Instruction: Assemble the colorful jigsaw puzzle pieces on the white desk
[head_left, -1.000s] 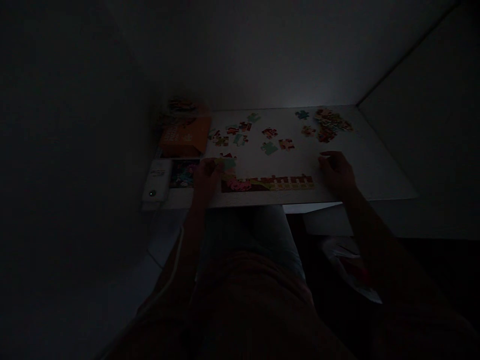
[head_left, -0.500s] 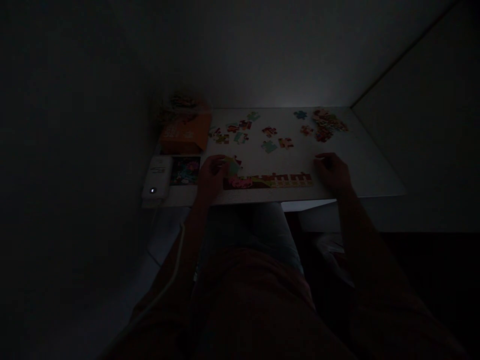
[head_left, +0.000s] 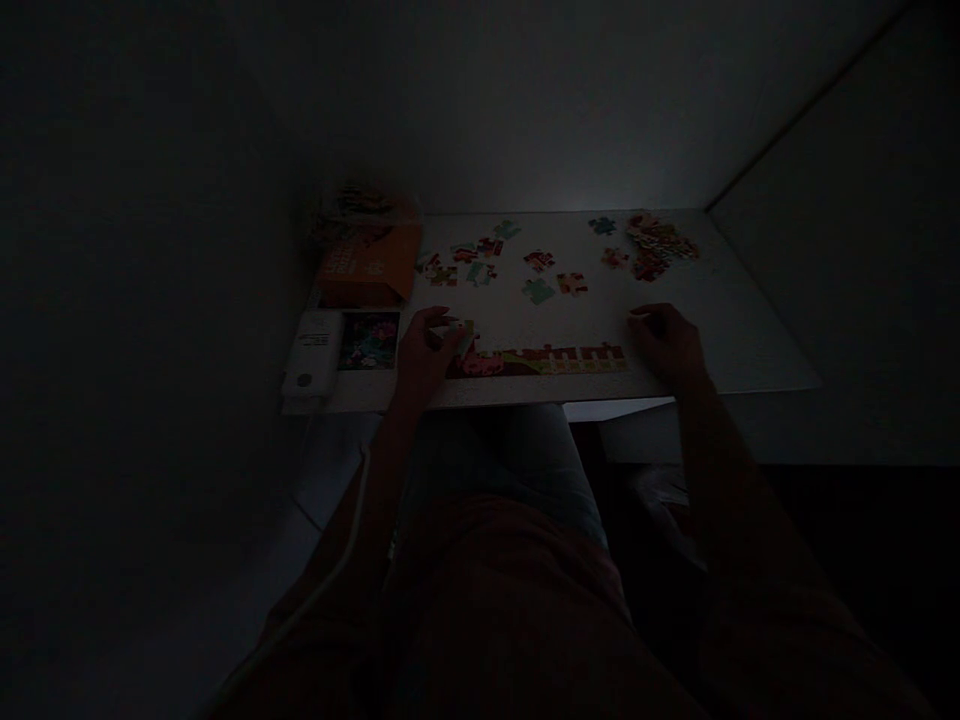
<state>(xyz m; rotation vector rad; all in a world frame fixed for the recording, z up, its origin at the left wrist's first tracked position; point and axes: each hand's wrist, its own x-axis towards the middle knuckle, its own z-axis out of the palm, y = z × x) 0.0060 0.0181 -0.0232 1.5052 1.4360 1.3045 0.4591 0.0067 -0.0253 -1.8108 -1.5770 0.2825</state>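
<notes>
A joined strip of jigsaw pieces [head_left: 555,362] lies along the near edge of the white table, with a pink shape on its left and a pale fence on its right. My left hand [head_left: 426,352] pinches a greenish puzzle piece [head_left: 468,330] just above the strip's left end; its fingers partly cover the piece. Beyond the right end of the strip, my right hand [head_left: 667,342] rests on the table with curled fingers pressed together. Whatever is between those fingertips, if anything, is too dark to make out.
Several loose puzzle pieces [head_left: 538,290] lie across the table's far half. A pile of pieces [head_left: 660,245] is at the back right. On the left are an orange box [head_left: 371,268], a white device [head_left: 313,355] and a dark floral picture card [head_left: 369,342]. Walls border the table.
The fingers of my left hand have shifted over the puzzle piece, and the piece now looks tilted and more covered. My right hand has barely moved. The light on the white device has gone out.
</notes>
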